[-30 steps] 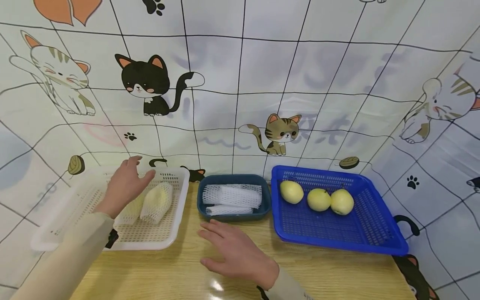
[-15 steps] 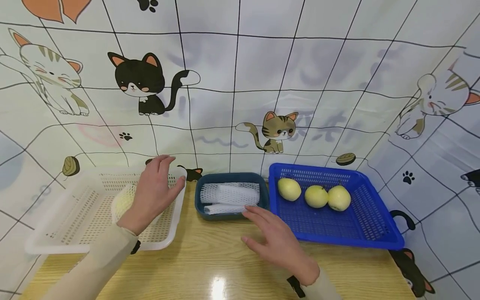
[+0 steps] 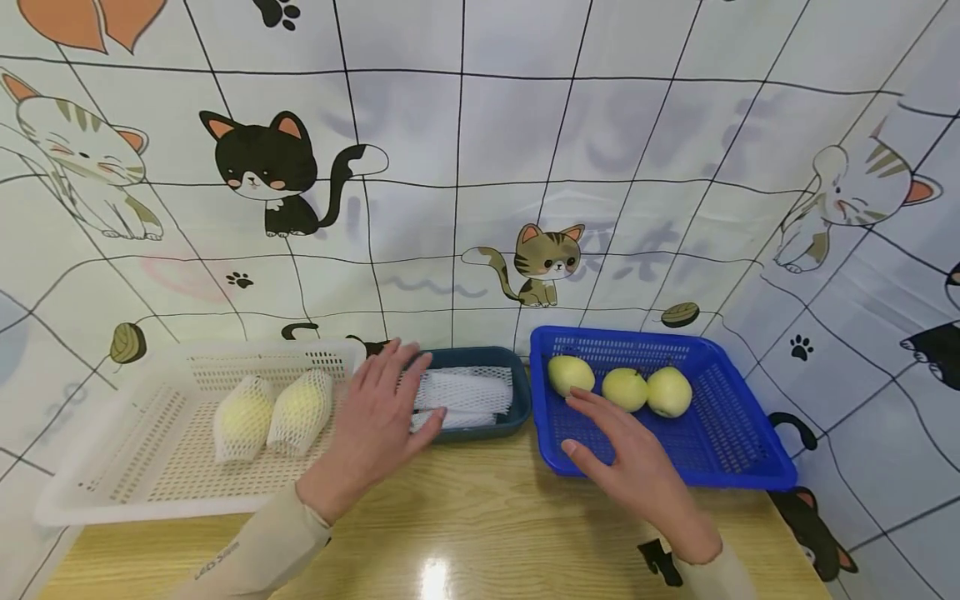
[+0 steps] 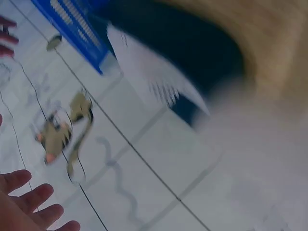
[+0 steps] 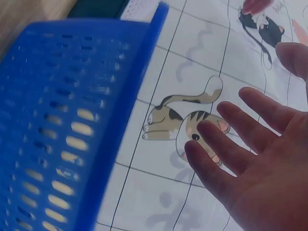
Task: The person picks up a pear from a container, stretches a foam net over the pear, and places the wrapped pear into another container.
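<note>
My left hand [image 3: 378, 421] hovers over the left end of a dark teal tub [image 3: 521, 392], fingers extended and holding nothing. White foam net sleeves [image 3: 468, 392] lie in that tub, partly hidden by the hand. Over the front left of a blue basket [image 3: 720, 458] is my right hand [image 3: 637, 458], its fingers spread and nothing in them. Three pale yellow-green pears or apples sit in this basket: a left fruit [image 3: 570, 375], a middle fruit [image 3: 624, 388] and a right fruit [image 3: 669, 392]. In the right wrist view the right hand's fingers [image 5: 231, 154] are spread beside the basket wall.
A white basket [image 3: 172, 500] stands at the left, holding two fruits in foam nets, a left netted fruit [image 3: 245, 419] and a right netted fruit [image 3: 302, 412]. All containers stand on a wooden table [image 3: 480, 517] against a cat-patterned wall covering [image 3: 420, 208].
My left hand has moved right, from over the white basket to the teal tub. The right hand has moved right, from in front of the tub to over the blue basket.
</note>
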{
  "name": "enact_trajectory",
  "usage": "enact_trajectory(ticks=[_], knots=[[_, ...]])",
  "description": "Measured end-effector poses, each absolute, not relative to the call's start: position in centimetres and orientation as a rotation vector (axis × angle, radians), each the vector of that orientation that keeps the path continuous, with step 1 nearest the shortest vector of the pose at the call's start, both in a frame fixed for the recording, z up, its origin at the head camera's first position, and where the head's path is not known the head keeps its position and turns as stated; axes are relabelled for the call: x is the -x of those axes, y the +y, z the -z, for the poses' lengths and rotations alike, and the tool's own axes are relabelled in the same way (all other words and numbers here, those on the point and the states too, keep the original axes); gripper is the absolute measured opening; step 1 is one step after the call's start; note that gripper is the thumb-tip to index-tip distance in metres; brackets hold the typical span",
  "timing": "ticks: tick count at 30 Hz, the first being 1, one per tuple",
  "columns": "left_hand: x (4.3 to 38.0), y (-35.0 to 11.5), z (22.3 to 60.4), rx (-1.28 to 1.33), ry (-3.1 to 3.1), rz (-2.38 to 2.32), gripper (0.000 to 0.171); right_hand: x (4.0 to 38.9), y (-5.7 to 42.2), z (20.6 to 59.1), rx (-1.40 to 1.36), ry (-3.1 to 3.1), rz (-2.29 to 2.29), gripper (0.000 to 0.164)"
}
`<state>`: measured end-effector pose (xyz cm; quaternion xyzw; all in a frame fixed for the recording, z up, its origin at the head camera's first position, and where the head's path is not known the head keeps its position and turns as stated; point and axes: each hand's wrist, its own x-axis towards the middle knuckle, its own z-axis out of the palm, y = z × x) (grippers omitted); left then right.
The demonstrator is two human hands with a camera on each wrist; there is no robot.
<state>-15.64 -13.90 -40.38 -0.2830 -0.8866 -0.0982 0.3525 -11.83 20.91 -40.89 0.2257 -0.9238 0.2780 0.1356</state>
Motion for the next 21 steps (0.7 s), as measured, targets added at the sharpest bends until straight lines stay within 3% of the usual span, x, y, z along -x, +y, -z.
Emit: enact_trajectory(ticks=[12, 21], knots=[[12.6, -6.2, 47.0, 1.249, -2.447, 0.303, 0.08, 15.1, 21.1, 38.2, -0.72, -2.755, -0.781, 0.06], [11.5, -2.8, 49.8, 1.366, -2.46, 0.262, 0.086, 17.9, 22.0, 37.0, -0.695, -2.848, -0.596, 0.066]])
